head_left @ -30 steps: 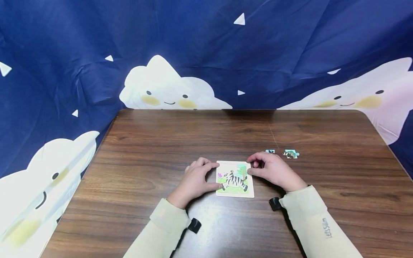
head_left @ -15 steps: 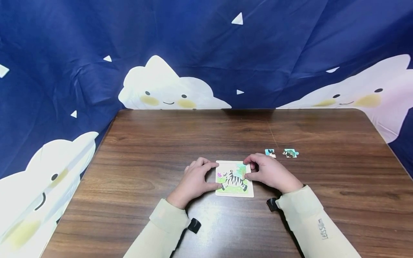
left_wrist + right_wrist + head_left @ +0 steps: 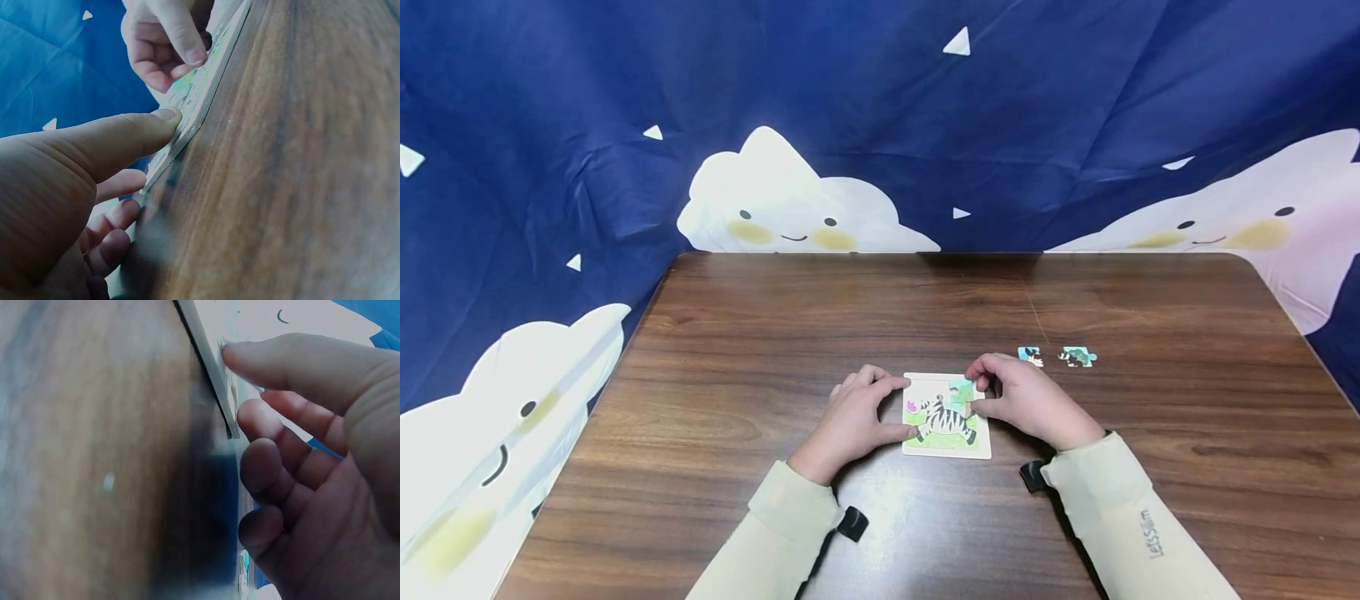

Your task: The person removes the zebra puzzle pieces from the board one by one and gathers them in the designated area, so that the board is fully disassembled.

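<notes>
A square jigsaw puzzle board [image 3: 913, 451] with a white border and a running zebra lies flat on the table. My left hand [image 3: 855, 423] holds its left side, the thumb on the lower left and the index finger at the upper left corner. In the left wrist view the left thumb [image 3: 134, 137] rests on the board's top face. At the upper right of the board, my right hand [image 3: 1030, 400] pinches a blue-green puzzle piece [image 3: 958, 392] with thumb and index finger, partly hidden. In the right wrist view the remaining fingers [image 3: 259, 462] curl loosely beside the board.
Beyond the right hand lie two loose puzzle pieces, one blue with black and white [image 3: 1031, 357], one with green [image 3: 1077, 357]. The brown wooden table [image 3: 760, 333] ends at a dark blue cloth [image 3: 865, 83] printed with clouds.
My right hand has moved slightly left over the board's upper right, and the blue-green piece has shifted slightly left. The loose blue piece shows more fully. My left hand stays put.
</notes>
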Demonstrator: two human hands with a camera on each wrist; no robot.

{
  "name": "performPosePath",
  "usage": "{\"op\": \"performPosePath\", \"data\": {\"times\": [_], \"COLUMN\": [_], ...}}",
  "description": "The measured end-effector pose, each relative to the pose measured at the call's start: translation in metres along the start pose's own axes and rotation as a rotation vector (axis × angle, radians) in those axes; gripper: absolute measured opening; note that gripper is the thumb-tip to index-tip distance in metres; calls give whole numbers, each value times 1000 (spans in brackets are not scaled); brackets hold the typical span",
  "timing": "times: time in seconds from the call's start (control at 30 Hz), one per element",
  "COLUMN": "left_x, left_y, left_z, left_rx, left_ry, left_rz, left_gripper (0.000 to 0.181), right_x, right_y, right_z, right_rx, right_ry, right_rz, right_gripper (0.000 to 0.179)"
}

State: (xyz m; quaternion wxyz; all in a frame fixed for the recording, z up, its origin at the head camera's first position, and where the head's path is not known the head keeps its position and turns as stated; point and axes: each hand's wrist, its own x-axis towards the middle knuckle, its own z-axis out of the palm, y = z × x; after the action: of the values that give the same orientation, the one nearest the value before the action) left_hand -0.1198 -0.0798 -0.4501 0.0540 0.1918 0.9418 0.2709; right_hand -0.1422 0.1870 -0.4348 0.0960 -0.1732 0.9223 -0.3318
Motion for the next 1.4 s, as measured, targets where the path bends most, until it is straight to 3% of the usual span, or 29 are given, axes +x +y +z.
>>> {"op": "performPosePath", "data": {"times": [0.63,0.93,1.4], "left_x": [1,0,-1], "left_y": [1,0,-1], "left_z": [-1,-1,0], "left_rx": [-9,-13,-10], "left_ry": [0,6,10], "left_rz": [4,5,7], "left_gripper": [66,66,66], "right_x": [0,0,-2], "right_y": [-4,0,15], "right_z": [3,2,-5], "right_rx": [83,100,95], "right_ry": [-18,49,43], "right_rz": [40,-17,-38], "right_gripper": [25,24,26]}}
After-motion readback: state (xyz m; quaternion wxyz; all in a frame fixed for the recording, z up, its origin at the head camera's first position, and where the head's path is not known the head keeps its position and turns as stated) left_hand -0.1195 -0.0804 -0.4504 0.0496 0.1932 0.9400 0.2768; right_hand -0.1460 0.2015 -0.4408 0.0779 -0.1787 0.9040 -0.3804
